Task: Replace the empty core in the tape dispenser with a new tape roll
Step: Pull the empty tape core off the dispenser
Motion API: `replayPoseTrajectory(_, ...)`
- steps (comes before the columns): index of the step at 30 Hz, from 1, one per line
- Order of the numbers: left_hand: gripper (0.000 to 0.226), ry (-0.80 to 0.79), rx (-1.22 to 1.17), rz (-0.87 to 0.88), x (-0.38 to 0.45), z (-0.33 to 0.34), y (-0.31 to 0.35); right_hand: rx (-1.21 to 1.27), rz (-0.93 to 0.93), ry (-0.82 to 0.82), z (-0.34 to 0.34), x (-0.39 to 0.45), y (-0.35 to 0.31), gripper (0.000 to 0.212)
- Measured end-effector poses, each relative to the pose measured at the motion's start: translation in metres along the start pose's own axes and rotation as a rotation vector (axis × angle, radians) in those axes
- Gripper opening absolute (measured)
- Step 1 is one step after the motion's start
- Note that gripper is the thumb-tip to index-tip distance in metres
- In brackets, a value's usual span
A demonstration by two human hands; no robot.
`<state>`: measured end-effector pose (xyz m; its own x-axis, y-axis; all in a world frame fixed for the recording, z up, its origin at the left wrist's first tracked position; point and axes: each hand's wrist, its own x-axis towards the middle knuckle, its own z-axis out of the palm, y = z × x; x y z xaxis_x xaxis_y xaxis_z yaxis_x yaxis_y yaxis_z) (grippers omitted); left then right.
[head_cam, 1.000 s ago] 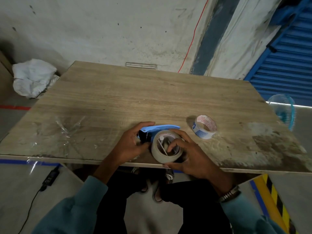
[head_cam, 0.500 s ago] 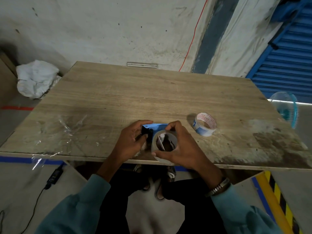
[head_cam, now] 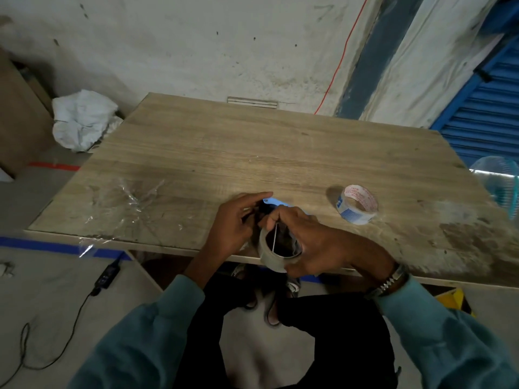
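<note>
At the counter's point(head_cam: 252, 153) six-o'clock edge, the left hand point(head_cam: 233, 226) grips the dispenser point(head_cam: 271, 203) while the right hand point(head_cam: 311, 242) grips the tape roll point(head_cam: 271, 258) (empty core point(head_cam: 356, 204) lies at three o'clock). A tilted roll could jam or slip off.

My bench point(head_cam: 252, 153) is a pale wood-grain board, scuffed and stained grey toward its right end, with a crumpled clear film point(head_cam: 132, 197) stuck to its left part. Behind it a dirty whitewashed wall point(head_cam: 196, 46), speckled and smudged. An orange wire point(head_cam: 341, 60) runs down it. A grey-blue vertical band point(head_cam: 373, 57) right of that, then a blue slatted shutter point(head_cam: 488, 108). White crumpled sack point(head_cam: 82, 119) on the floor at left, beside a brown board point(head_cam: 19, 119). Concrete floor point(head_cam: 56, 299), blue tape line point(head_cam: 42, 245), red strip point(head_cam: 53, 166), a black cable with adapter point(head_cam: 105, 277). Dim, flat light.
</note>
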<state>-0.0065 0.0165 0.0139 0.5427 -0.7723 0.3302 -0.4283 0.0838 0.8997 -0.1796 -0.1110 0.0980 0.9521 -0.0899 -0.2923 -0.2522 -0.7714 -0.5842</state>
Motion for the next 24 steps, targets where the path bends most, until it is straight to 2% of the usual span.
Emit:
replayPoseTrajectory(7,0.058,-0.004,-0.032,-0.021,0.004,-0.002,-0.003,-0.013,-0.065,-0.087,-0.005,0.0,-0.003,0.072)
replayPoseTrajectory(11,0.054,0.027,0.053,0.123,-0.001,-0.009,-0.007,-0.006,-0.08,-0.029,0.002,-0.006,0.004,0.072)
replayPoseTrajectory(13,0.045,-0.016,0.086,0.201,-0.008,-0.009,-0.009,-0.006,-0.094,0.01,0.007,-0.008,0.009,0.071)
replayPoseTrajectory(15,0.034,-0.099,0.076,0.183,-0.013,-0.008,-0.007,-0.011,-0.109,0.047,0.011,-0.011,0.014,0.07)
replayPoseTrajectory(18,0.04,-0.167,0.056,0.154,-0.015,-0.008,-0.006,0.009,-0.158,0.125,0.014,-0.017,0.02,0.07)
replayPoseTrajectory(21,0.045,-0.144,0.092,0.171,-0.017,-0.008,-0.003,0.102,-0.193,0.26,0.017,-0.026,0.026,0.066)
replayPoseTrajectory(24,0.043,-0.097,0.107,0.166,-0.02,-0.007,0.0,0.134,-0.145,0.415,0.025,-0.032,0.03,0.064)
